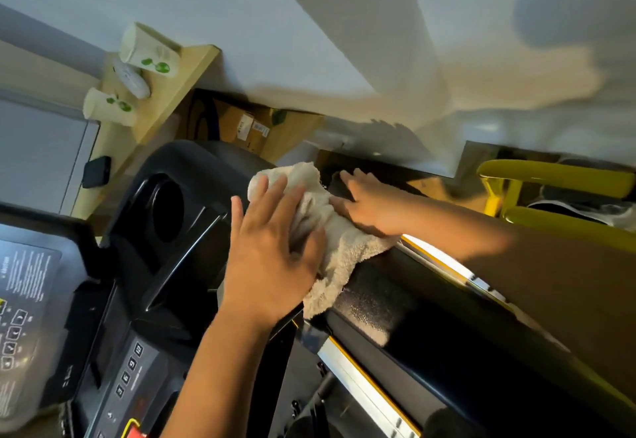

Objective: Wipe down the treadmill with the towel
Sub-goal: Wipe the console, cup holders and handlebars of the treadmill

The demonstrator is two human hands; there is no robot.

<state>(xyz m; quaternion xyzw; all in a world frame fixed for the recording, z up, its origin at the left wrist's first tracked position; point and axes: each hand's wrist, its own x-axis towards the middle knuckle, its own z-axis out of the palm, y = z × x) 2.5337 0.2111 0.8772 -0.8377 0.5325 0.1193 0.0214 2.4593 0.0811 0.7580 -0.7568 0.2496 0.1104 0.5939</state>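
Two hands lie on the towel [344, 241], which is draped over a black part of the treadmill [430, 334]. The left hand [272, 255] presses it with straight, spread fingers and hides its middle. The right hand [364, 207], blurred, lies flat, partly on the towel. Neither grip is clamped. The console [31, 282] is cut off at the left.

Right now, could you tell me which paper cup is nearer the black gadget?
The lower-left cup; the white oval device separates it from the other cup, farther from the black gadget.
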